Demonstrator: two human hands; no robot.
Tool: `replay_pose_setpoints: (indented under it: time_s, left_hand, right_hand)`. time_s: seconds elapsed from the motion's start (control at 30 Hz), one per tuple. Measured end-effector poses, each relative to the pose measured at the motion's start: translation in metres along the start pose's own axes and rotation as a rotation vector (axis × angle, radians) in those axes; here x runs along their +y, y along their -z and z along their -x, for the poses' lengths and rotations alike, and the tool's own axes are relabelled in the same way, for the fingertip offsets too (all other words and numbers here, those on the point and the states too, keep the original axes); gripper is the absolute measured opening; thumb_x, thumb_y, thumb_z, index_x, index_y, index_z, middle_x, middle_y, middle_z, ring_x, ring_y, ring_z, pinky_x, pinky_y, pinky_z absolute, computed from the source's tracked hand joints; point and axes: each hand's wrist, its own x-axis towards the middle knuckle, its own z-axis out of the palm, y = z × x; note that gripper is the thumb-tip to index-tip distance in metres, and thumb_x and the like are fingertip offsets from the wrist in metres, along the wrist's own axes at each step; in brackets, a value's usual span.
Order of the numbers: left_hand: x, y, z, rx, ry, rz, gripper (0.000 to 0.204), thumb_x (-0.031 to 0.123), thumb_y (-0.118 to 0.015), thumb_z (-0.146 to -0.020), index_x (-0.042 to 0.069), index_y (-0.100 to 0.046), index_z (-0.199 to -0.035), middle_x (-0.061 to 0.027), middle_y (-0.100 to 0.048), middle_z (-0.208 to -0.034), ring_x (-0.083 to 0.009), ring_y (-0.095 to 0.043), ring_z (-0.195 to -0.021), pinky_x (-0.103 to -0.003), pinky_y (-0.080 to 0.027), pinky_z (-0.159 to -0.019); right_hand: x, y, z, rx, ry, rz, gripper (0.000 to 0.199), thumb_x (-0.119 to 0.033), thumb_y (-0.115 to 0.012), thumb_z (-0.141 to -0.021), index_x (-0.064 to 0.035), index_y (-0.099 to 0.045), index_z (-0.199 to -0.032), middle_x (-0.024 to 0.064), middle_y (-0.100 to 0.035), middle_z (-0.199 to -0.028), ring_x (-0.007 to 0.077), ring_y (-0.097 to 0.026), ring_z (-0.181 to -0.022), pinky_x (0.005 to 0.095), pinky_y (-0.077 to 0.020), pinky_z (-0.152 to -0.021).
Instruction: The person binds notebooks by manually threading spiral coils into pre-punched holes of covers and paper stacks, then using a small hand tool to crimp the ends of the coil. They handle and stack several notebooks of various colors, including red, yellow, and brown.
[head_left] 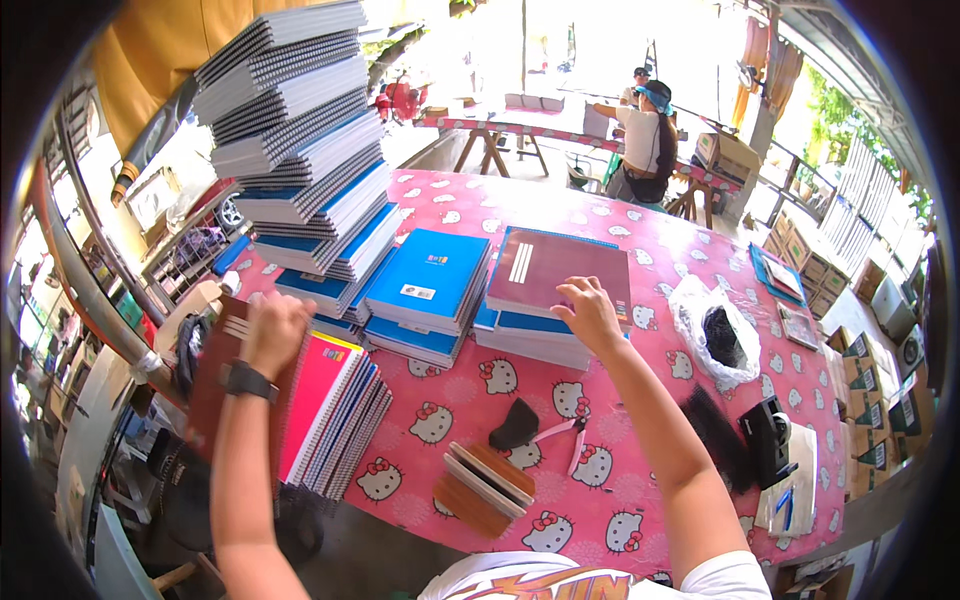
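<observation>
The right hand (590, 312) lies open, fingers spread flat on the smooth maroon notebook (555, 270) topping a short stack at twelve o'clock. At nine o'clock the left hand (272, 330) grips a dark red spiral-bound notebook (212, 385) upright beside a leaning row of wire-bound notebooks (335, 415) on the glossy pink patterned tablecloth (480, 385).

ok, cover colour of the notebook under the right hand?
Maroon notebook, white stripes near its top; right hand rests on it. Head view.

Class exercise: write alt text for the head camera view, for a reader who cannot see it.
A person's right hand rests on a maroon spiral notebook topping a blue stack, while the left hand holds a dark red notebook upright beside leaning notebooks on a pink cartoon-cat tablecloth.
</observation>
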Motion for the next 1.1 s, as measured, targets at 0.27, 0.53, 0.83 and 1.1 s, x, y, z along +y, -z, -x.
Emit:
replay_pose_setpoints:
  time_s: [0.27,0.53,0.83,1.1]
  left_hand:
    - [0.001,-0.097,0.054,-0.397,0.248,0.014,0.056,0.056,-0.041,-0.089,0.016,-0.053,-0.126,-0.0123,-0.041,-0.138,-0.0333,-0.028,-0.131,-0.049,-0.018,-0.107]
    - [0.115,-0.121,0.000,-0.018,-0.012,0.605,0.033,0.027,-0.066,-0.080,0.007,-0.063,-0.106,-0.0142,-0.057,-0.116,-0.0308,-0.048,-0.113,-0.040,-0.037,-0.096]
    - [0.159,-0.212,-0.058,-0.299,0.615,1.511,0.021,0.022,-0.059,-0.091,0.002,-0.062,-0.099,-0.0030,-0.065,-0.086,-0.0082,-0.060,-0.074,-0.021,-0.048,-0.064]
    - [0.178,-0.219,-0.059,-0.331,0.770,1.783,0.019,0.020,-0.063,-0.088,0.002,-0.062,-0.097,-0.0053,-0.066,-0.086,-0.0132,-0.062,-0.074,-0.026,-0.052,-0.068]
  right_hand:
    - [-0.006,-0.017,-0.007,-0.133,0.009,0.309,0.038,-0.035,-0.074,-0.069,-0.0081,-0.061,-0.092,0.0071,-0.060,-0.098,0.0252,-0.056,-0.100,0.0347,-0.0480,-0.084]
    - [0.017,0.011,-0.034,-0.416,-0.015,0.058,0.029,-0.034,-0.074,-0.069,-0.0109,-0.070,-0.086,0.0063,-0.065,-0.090,0.0268,-0.062,-0.089,0.0386,-0.0489,-0.080]
    - [0.012,0.009,-0.034,-0.423,0.109,0.181,0.029,-0.034,-0.069,-0.074,-0.0106,-0.068,-0.092,0.0067,-0.065,-0.095,0.0256,-0.062,-0.093,0.0373,-0.0511,-0.081]
    - [0.012,0.009,-0.031,-0.446,0.102,0.242,0.031,-0.035,-0.069,-0.075,-0.0084,-0.067,-0.089,0.0066,-0.064,-0.096,0.0245,-0.061,-0.096,0.0362,-0.0517,-0.082]
